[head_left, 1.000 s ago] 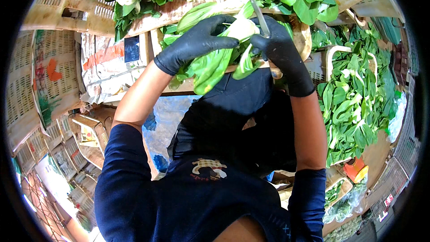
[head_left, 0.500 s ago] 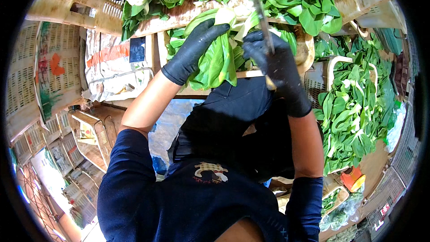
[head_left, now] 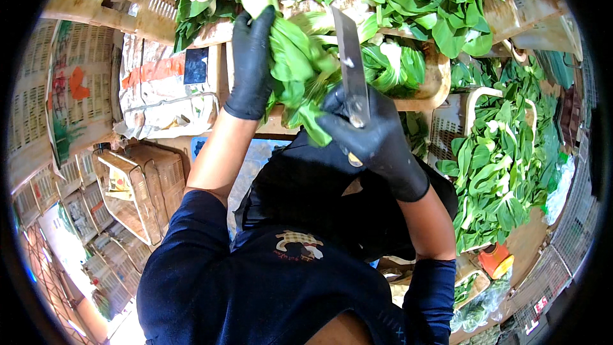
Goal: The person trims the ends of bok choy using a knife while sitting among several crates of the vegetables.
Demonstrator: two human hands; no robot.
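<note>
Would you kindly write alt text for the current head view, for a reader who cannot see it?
A black-gloved left hand holds a pale-based leafy green while the black-gloved right hand grips a knife. More greens are heaped ahead and at right.

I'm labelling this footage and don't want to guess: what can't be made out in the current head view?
All in the head view:
Knife handle: mostly hidden by the right hand.
Held bok choy: some leaves blurred; stalk partly covered by the left hand.
Bok choy pile: cut off by the upper edge.
Lettering on the navy top: too small to read clearly.
</note>
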